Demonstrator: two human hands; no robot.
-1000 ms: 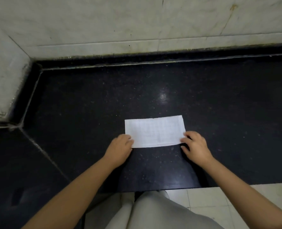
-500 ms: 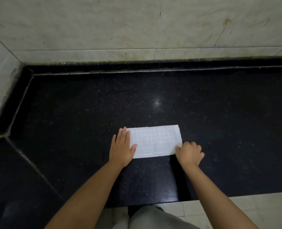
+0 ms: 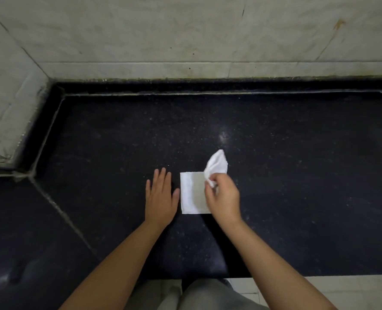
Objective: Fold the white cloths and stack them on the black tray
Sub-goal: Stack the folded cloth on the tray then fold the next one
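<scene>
One white cloth (image 3: 192, 193) lies on the black stone counter (image 3: 275, 175) in front of me, folded into a strip. My right hand (image 3: 223, 195) pinches its right end, which stands lifted and curled above the part that stays flat. My left hand (image 3: 161, 193) rests flat on the counter with fingers spread, just left of the cloth's left edge, thumb close to it. No black tray is in view.
Pale marble wall tiles (image 3: 185, 36) rise behind the counter and at the left. A raised black lip (image 3: 208, 86) runs along the back. The counter's front edge (image 3: 297, 275) is near my body, with light floor tiles below.
My right hand has picked up the cloth's right end and carried it up and leftward over the rest. My left hand slid off the cloth's left end onto the counter.
</scene>
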